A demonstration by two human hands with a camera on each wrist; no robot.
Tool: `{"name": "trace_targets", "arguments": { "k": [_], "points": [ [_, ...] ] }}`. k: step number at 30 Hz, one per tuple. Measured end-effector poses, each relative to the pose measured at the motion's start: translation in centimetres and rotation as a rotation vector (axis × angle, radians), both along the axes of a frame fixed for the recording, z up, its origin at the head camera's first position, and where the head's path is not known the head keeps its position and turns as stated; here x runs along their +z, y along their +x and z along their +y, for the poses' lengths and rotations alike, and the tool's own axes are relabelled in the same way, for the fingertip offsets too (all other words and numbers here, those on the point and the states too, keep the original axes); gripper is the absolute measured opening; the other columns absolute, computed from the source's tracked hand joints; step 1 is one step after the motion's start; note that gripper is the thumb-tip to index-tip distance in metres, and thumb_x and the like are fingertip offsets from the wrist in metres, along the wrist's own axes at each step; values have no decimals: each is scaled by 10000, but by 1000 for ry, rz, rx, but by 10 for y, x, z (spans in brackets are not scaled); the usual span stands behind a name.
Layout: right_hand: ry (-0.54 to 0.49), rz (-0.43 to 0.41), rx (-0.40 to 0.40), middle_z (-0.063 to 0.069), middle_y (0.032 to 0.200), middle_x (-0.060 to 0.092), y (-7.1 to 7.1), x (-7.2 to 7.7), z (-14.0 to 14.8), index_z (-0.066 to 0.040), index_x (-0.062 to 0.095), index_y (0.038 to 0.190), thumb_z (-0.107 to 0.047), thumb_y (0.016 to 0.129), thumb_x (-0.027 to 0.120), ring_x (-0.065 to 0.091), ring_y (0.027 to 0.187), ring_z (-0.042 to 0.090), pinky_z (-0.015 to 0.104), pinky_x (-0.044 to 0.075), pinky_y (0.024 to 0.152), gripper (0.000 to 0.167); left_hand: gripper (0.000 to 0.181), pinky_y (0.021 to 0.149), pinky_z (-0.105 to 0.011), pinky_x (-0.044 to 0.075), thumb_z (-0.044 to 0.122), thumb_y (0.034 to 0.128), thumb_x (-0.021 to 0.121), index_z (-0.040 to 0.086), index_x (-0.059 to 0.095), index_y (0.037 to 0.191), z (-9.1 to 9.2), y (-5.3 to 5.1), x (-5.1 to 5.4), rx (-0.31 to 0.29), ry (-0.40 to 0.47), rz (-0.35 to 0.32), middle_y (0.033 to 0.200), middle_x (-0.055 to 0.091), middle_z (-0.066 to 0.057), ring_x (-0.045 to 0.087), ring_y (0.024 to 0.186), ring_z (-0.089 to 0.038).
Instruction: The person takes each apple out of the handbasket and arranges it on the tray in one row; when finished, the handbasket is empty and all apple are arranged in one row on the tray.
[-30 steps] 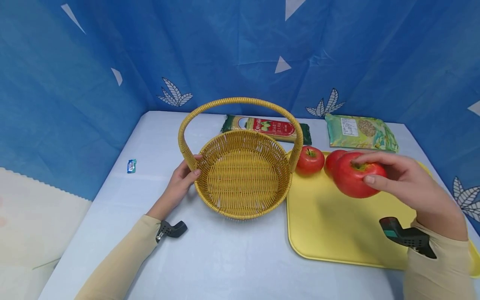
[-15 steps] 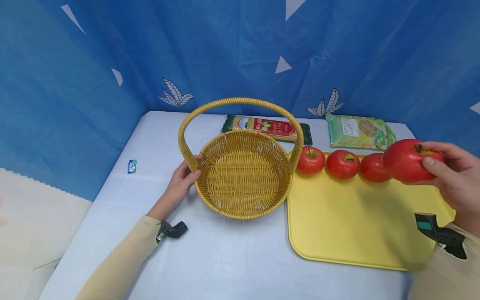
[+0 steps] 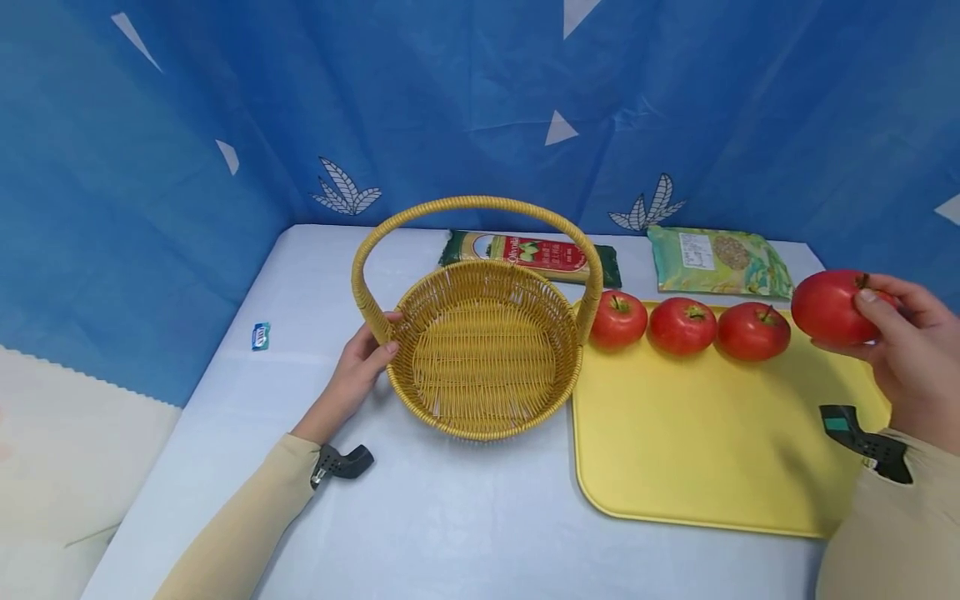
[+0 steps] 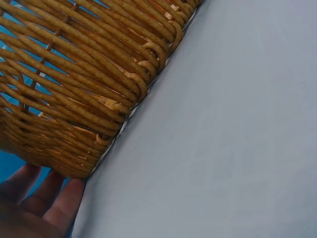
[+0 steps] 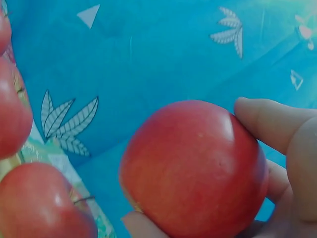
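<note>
My right hand grips a red apple above the far right part of the yellow tray. In the right wrist view that apple fills the middle, with thumb and fingers around its side. Three more red apples stand in a row along the tray's back edge: a left one, a middle one and a right one. My left hand holds the left side of a round wicker basket at the foot of its tall handle. Nothing lies inside the basket.
Behind the basket lies a dark green and red food packet. A green bag rests behind the tray. On the left of the white table is a small blue-green sachet. A blue curtain hangs behind.
My right hand has carried its apple to the right, away from the row, and then slightly up and back. The three apples behind are uncovered. My left hand and the basket stay in place.
</note>
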State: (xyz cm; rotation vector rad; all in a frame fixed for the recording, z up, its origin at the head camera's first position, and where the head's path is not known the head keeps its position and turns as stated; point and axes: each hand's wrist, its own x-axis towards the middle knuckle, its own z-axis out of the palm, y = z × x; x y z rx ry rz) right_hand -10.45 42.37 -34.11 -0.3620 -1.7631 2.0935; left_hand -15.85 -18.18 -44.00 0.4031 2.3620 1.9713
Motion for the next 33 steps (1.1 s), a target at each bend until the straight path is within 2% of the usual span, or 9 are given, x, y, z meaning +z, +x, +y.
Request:
{"name": "trace_targets", "arguments": {
  "k": [4,11,15,21,28,30,33],
  "points": [
    [-42,-46,-83,-137,1255,501,-4,-4,5,-152,600,1353,-69,969,655,422,1159,22,214,551,445,397,490,982,-130,480,55,1009,517,23,429,1490,0,0,1,0,4,2,1571,414,-185,497,1282,-95],
    [-80,-208,-228,-186,1418,438,-12,-17,15,-258,591,1371,-155,925,737,392,1156,-16,216,533,415,480,488,972,-127,484,53,1010,512,24,430,1490,-1,1,0,-4,-3,11,1574,414,-190,491,1306,-161],
    [-95,-279,-276,-206,1467,401,-15,-26,19,-300,569,1400,-194,905,764,375,1194,-26,209,520,400,543,486,971,-127,486,66,1014,515,28,429,1492,-2,1,-1,-8,-1,7,1575,411,-188,493,1301,-133],
    [-46,-362,-294,-211,1475,393,-20,-40,24,-332,547,1410,-296,859,807,367,1296,11,188,513,406,610,485,980,-120,476,82,1018,520,32,432,1492,-1,0,-2,-3,-5,0,1576,413,-181,482,1307,-116],
    [-16,-409,-271,-213,1435,407,-23,-51,29,-347,564,1365,-310,850,821,418,1110,-16,150,509,431,577,488,981,-118,477,89,1022,520,38,427,1499,-1,0,-1,-2,-11,-2,1582,409,-179,453,1374,-272],
    [-1,-433,-252,-228,1431,399,-23,-53,31,-361,560,1372,-341,836,830,397,1129,-24,125,503,449,600,488,982,-118,476,86,1022,520,39,427,1499,-1,1,-1,-2,-10,-2,1581,410,-179,449,1380,-290],
    [26,-465,-233,-243,1439,386,-23,-55,34,-375,547,1389,-377,831,828,341,1250,-21,91,485,467,625,487,986,-118,473,84,1022,518,39,428,1499,-1,0,-1,-1,-13,0,1580,412,-177,450,1381,-293]
  ]
}}
